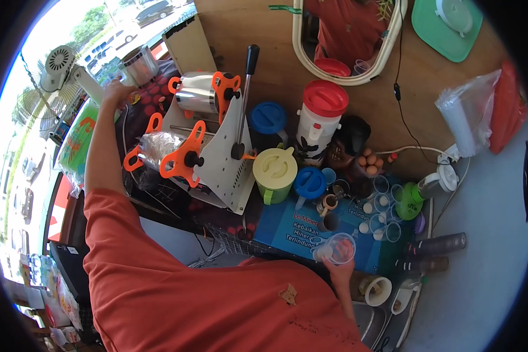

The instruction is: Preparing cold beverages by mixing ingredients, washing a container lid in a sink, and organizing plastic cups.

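Observation:
My right hand (341, 273) holds a clear plastic cup (346, 248) above the front of the counter, below several clear cups (381, 185). Stretched to the far left, my left hand (118, 93) is beside a shiny roll of film (140, 66) and a small yellow wrapper (135, 98). Its fingers are partly hidden, so I cannot tell whether it grips anything. Between the two arms stands a manual cup sealing machine (222, 165) with orange reel holders, two film rolls and a black-handled lever (252, 59).
A green pitcher (275, 174), a blue-lidded pitcher (310, 182) and a red-lidded white jug (319, 123) stand right of the sealer. Eggs (371, 163) sit behind the cups. A fan (59, 66) is at the left; a mirror (297, 39) hangs on the wall.

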`<control>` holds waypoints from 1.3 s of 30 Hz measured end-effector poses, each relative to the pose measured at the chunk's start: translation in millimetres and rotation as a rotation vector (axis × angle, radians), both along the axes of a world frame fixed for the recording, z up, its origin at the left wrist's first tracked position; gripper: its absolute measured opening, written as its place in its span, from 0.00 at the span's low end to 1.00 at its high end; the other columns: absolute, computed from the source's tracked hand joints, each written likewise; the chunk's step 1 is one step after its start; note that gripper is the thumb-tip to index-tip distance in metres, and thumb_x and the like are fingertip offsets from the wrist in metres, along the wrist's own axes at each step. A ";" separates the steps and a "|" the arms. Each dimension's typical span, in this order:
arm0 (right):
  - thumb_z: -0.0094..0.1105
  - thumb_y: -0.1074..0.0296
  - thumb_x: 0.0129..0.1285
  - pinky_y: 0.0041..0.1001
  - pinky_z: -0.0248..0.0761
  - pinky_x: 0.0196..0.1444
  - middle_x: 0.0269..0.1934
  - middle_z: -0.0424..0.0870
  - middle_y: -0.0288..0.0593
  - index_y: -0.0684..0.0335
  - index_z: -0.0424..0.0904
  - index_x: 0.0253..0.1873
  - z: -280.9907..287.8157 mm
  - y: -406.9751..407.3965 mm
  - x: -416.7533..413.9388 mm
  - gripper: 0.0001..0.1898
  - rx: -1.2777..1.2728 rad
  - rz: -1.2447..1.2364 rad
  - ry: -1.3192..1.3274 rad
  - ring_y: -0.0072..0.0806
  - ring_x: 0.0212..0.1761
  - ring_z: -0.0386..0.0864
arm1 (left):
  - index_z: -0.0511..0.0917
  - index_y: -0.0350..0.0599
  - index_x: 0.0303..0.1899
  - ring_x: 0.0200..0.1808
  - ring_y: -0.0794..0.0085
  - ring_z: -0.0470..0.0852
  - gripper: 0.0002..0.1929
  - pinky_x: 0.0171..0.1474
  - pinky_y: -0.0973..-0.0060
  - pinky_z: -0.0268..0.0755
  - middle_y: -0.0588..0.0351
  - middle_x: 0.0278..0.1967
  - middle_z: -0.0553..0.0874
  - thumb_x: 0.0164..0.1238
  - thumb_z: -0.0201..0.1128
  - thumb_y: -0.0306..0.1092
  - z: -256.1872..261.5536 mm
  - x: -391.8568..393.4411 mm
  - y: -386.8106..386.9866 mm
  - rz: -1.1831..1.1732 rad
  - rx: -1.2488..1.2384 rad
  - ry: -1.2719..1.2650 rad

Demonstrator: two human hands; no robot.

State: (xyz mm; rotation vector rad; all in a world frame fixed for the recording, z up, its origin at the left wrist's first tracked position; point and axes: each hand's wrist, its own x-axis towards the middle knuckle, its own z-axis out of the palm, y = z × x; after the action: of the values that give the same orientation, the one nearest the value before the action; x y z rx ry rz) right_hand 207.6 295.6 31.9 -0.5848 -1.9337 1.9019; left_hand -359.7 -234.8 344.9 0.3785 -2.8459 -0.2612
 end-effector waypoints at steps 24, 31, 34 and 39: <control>0.80 0.75 0.47 0.31 0.66 0.69 0.64 0.75 0.49 0.70 0.65 0.69 7.8 -1.2 49.1 0.43 0.054 -0.199 -0.033 0.33 0.67 0.73 | 0.86 0.41 0.35 0.22 0.71 0.84 0.05 0.29 0.77 0.76 0.53 0.27 0.87 0.57 0.71 0.28 -168.2 321.4 356.5 -1.146 0.537 0.289; 0.80 0.73 0.46 0.32 0.67 0.68 0.63 0.77 0.49 0.70 0.66 0.68 11.1 -12.0 61.5 0.43 0.130 -0.274 -0.124 0.33 0.66 0.74 | 0.84 0.44 0.50 0.51 0.55 0.84 0.19 0.54 0.56 0.75 0.50 0.48 0.87 0.54 0.70 0.35 -334.5 284.7 484.9 -1.490 -0.028 0.042; 0.81 0.72 0.44 0.31 0.68 0.67 0.62 0.78 0.49 0.69 0.68 0.67 5.5 -16.8 69.3 0.43 0.139 -0.311 -0.152 0.33 0.65 0.76 | 0.84 0.48 0.49 0.50 0.52 0.83 0.19 0.55 0.54 0.73 0.54 0.45 0.87 0.53 0.70 0.35 -343.1 267.7 536.2 -1.433 -0.145 -0.166; 0.82 0.71 0.44 0.32 0.69 0.67 0.62 0.78 0.48 0.67 0.68 0.67 1.4 -22.6 85.6 0.43 0.153 -0.362 -0.213 0.34 0.65 0.76 | 0.87 0.53 0.42 0.49 0.55 0.84 0.12 0.54 0.55 0.73 0.53 0.41 0.88 0.54 0.68 0.34 -368.9 222.0 586.7 -1.551 -0.223 -0.182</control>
State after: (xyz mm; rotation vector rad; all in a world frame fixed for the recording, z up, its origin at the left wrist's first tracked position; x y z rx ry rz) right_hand 293.2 273.0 33.3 -1.0453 -1.9173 1.5055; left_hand -137.7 352.0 -24.0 -1.9231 -2.5783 -0.1434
